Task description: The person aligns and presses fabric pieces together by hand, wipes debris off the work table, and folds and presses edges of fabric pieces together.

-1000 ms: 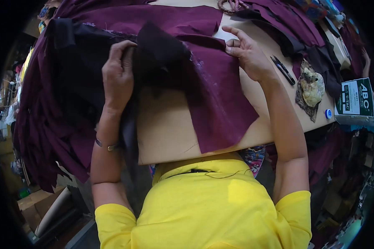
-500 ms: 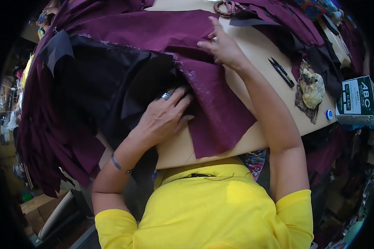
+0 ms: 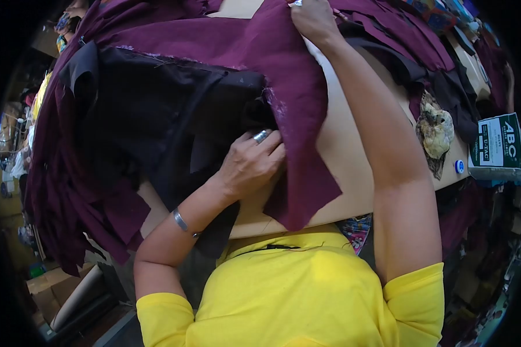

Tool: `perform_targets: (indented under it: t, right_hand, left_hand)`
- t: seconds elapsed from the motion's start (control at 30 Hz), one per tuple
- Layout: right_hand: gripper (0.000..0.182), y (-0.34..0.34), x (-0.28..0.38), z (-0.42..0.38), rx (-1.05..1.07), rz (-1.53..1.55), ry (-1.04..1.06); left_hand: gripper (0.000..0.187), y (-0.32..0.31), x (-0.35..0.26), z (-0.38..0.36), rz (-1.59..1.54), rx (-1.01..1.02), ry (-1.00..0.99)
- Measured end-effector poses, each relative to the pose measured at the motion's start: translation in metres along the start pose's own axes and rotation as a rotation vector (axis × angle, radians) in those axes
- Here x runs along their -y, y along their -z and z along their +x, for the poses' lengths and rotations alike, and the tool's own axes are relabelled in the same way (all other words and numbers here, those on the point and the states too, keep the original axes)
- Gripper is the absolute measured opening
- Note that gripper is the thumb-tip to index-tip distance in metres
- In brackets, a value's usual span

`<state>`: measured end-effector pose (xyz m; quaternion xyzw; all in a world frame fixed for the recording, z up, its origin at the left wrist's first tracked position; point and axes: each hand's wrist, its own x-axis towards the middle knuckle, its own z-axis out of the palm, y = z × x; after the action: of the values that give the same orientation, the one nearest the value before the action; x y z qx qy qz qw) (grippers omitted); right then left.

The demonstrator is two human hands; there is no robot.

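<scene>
Maroon cloth (image 3: 295,92) lies over the table with a frayed edge, its lower flap hanging down beside my left hand. Black cloth (image 3: 150,104) spreads out left of it. My left hand (image 3: 252,165), with a ring on it, has its fingers closed at the border between the black and maroon cloth. At the top of the view my right hand (image 3: 312,17) is closed on the raised maroon cloth, fingertips partly cut off by the frame edge.
The tan table (image 3: 347,144) shows right of the cloth. A crumpled pale bundle (image 3: 434,130), a small blue-and-white cap (image 3: 459,166) and a green-and-white ABC box (image 3: 496,144) are at the right. A cardboard box (image 3: 55,289) stands lower left.
My right hand has moved up and closed on the maroon cloth, drawing it upward. My left hand has shifted right and slightly up. My right arm now covers the small black snips.
</scene>
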<state>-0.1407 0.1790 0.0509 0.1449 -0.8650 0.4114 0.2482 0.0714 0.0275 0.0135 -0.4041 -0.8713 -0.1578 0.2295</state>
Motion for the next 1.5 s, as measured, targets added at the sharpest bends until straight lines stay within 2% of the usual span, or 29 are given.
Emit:
perform_targets:
  t: [0.03, 0.1, 0.17, 0.23, 0.33, 0.43, 0.47, 0.5, 0.53, 0.57, 0.6, 0.63, 0.67, 0.73, 0.77, 0.87, 0.9, 0.97, 1.0, 1.03, 1.1, 1.13, 1.27, 1.3, 1.33, 1.4, 1.43, 1.5]
  right_hand:
    - [0.043, 0.006, 0.000, -0.008, -0.006, -0.003, 0.028]
    - [0.043, 0.033, 0.007, -0.042, -0.041, 0.205, -0.016]
    - [0.063, 0.048, -0.015, -0.069, 0.188, 0.462, -0.374]
    - [0.073, 0.056, -0.007, -0.101, 0.388, 0.360, -0.498]
    - [0.075, 0.054, 0.019, -0.130, 0.532, 0.202, -0.364]
    - [0.067, 0.041, 0.017, -0.127, 0.464, 0.623, -0.350]
    - [0.063, 0.042, 0.016, -0.118, 0.399, 0.656, -0.317]
    - [0.061, 0.047, 0.013, -0.103, 0.333, 0.689, -0.286]
    - [0.059, 0.051, 0.004, -0.090, 0.264, 0.720, -0.256]
    - [0.055, 0.054, -0.016, -0.077, 0.250, 0.874, -0.299]
    - [0.055, 0.062, -0.014, -0.070, 0.292, 0.949, -0.396]
    - [0.053, 0.066, 0.000, -0.068, 0.281, 1.011, -0.400]
    - [0.051, 0.065, 0.015, -0.065, 0.270, 1.073, -0.405]
    - [0.053, 0.066, 0.028, -0.057, 0.382, 1.220, -0.454]
    - [0.053, 0.065, 0.034, -0.054, 0.437, 1.293, -0.479]
    - [0.055, 0.053, 0.066, -0.047, 0.328, 1.348, -0.462]
    - [0.057, 0.053, 0.072, -0.042, 0.356, 1.368, -0.358]
    - [0.058, 0.060, 0.076, -0.034, 0.361, 1.405, -0.435]
    - [0.059, 0.062, 0.075, -0.030, 0.366, 1.422, -0.474]
    - [0.056, 0.060, 0.062, -0.026, 0.347, 1.443, -0.420]
    - [0.054, 0.063, 0.052, -0.032, 0.307, 1.435, -0.440]
    - [0.053, 0.063, 0.045, -0.036, 0.286, 1.431, -0.453]
    - [0.051, 0.045, 0.010, -0.063, 0.290, 1.242, -0.545]
    - [0.054, 0.051, 0.016, -0.073, 0.268, 0.995, -0.594]
    - [0.055, 0.036, -0.020, -0.083, 0.305, 0.903, -0.461]
    - [0.059, 0.031, -0.023, -0.103, 0.250, 0.468, -0.288]
    - [0.063, 0.035, -0.014, -0.110, 0.185, 0.083, -0.149]
    - [0.064, 0.037, -0.011, -0.112, 0.212, 0.111, -0.203]
  left_hand:
    - [0.017, -0.001, -0.001, -0.001, -0.018, 0.113, 0.024]
    - [0.019, -0.005, 0.001, 0.001, -0.048, 0.094, 0.013]
    - [0.020, -0.009, 0.003, 0.004, -0.058, 0.075, 0.001]
    - [0.021, -0.012, 0.005, 0.006, -0.051, 0.062, -0.017]
    - [0.022, -0.017, 0.006, 0.009, -0.059, 0.061, -0.015]
    - [0.020, -0.006, 0.007, 0.008, -0.064, 0.182, 0.043]
    - [0.019, -0.001, 0.009, 0.007, -0.070, 0.239, 0.073]
    - [0.016, 0.001, 0.011, 0.006, -0.134, 0.102, 0.055]
    - [0.016, 0.005, 0.010, 0.005, -0.208, 0.047, 0.103]
    - [0.016, 0.010, 0.009, 0.003, -0.284, -0.007, 0.148]
    - [0.016, 0.013, 0.009, 0.001, -0.360, -0.062, 0.191]
    - [0.016, 0.014, 0.009, -0.001, -0.396, -0.081, 0.221]
    - [0.015, 0.013, 0.009, -0.002, -0.352, -0.001, 0.219]
    - [0.013, 0.007, 0.008, -0.006, -0.268, 0.160, 0.216]
    - [0.027, 0.002, 0.009, -0.009, -0.153, 0.431, 0.293]
    - [0.043, -0.029, 0.029, -0.008, 0.009, 0.209, 0.161]
    - [0.052, -0.028, 0.044, -0.004, -0.241, 0.298, 0.274]
    - [0.049, -0.044, 0.086, -0.013, -0.062, 0.208, 0.149]
    - [0.048, -0.028, 0.103, -0.008, 0.120, 0.202, 0.073]
    - [0.048, -0.011, 0.120, -0.002, 0.311, 0.185, -0.002]
    - [0.047, 0.025, 0.158, 0.008, 0.635, 0.140, -0.105]
    - [0.046, 0.034, 0.169, 0.009, 0.700, 0.141, -0.105]
    - [0.043, 0.053, 0.173, 0.019, 0.598, 0.131, 0.067]
    - [0.042, 0.050, 0.161, 0.022, 0.522, 0.124, 0.110]
    - [0.041, 0.045, 0.144, 0.025, 0.448, 0.123, 0.138]
    - [0.040, 0.035, 0.106, 0.030, 0.330, 0.177, 0.156]
    - [0.039, 0.029, 0.090, 0.032, 0.300, 0.242, 0.160]
    - [0.038, 0.017, 0.066, 0.039, 0.322, 0.418, 0.188]
